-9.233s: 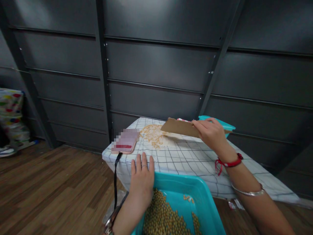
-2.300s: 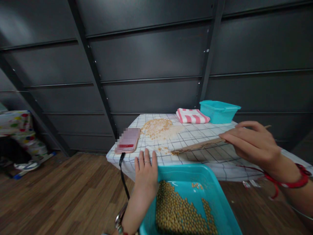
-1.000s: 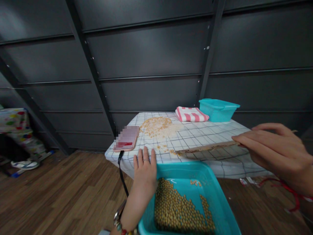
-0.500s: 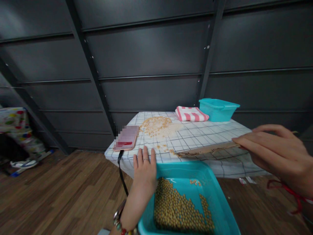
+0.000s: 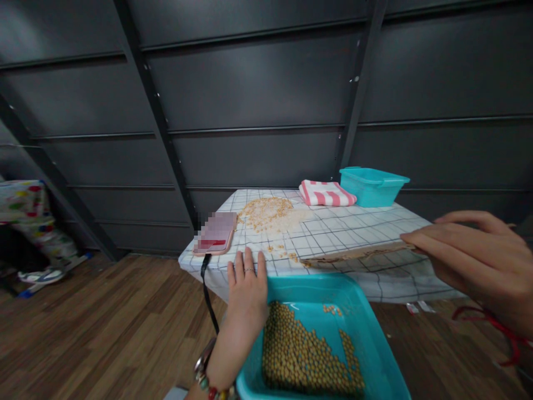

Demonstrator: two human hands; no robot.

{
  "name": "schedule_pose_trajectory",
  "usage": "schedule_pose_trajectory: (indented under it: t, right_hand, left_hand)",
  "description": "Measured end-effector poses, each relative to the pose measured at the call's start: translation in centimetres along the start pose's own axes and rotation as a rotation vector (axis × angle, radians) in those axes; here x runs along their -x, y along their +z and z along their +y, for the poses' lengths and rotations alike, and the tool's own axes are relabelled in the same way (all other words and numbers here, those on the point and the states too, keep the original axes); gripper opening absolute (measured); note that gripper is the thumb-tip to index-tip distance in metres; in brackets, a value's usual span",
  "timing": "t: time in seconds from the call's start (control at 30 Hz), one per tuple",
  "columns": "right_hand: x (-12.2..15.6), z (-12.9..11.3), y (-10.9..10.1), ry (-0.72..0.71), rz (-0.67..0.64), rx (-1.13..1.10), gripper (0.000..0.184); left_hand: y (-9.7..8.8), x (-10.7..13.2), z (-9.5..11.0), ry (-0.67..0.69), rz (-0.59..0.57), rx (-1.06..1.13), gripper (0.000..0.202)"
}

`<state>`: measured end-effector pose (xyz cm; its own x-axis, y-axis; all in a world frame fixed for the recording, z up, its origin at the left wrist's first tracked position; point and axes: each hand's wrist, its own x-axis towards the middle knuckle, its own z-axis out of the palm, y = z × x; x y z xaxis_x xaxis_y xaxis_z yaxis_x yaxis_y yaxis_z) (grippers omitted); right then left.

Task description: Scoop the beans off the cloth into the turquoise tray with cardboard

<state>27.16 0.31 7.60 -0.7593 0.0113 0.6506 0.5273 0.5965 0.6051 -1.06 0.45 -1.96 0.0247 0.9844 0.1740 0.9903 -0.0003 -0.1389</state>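
Right hand [image 5: 478, 258] pinching a cardboard sheet [image 5: 362, 254]; left hand [image 5: 247, 303] flat, loosely spread, beside the teal tray [image 5: 310, 281]

— holding what in the right hand [image 5: 474, 261]?
— pinching a torn-edged cardboard strip [image 5: 358, 255] across the checked tablecloth [image 5: 345, 222], with one end by scattered yellow kernels [image 5: 293, 257].
— and with the left hand [image 5: 247, 308]?
— resting it, with fingers spread, at the tablecloth's front edge, beside a turquoise tub [image 5: 370, 328] of round beans [image 5: 302, 355].
— seeing anything behind?
— seeing a folded pink-striped towel [image 5: 327, 194] beside a smaller turquoise basket [image 5: 372, 189].
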Motion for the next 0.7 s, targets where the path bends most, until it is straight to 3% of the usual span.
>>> schedule_pose_trajectory:
  t: [0.3, 0.7]
  right_hand:
    - [-0.03, -0.1, -0.28, 0.036, -0.026, 0.005, 0.059]
    - [0.1, 0.17, -0.47, 0.037, -0.06, 0.072, 0.05]
  left_hand:
    - [-0.5, 0.09, 0.41, -0.013, 0.002, 0.008, 0.067]
    - [-0.49, 0.09, 0.45, -0.024, -0.002, -0.009, 0.065]
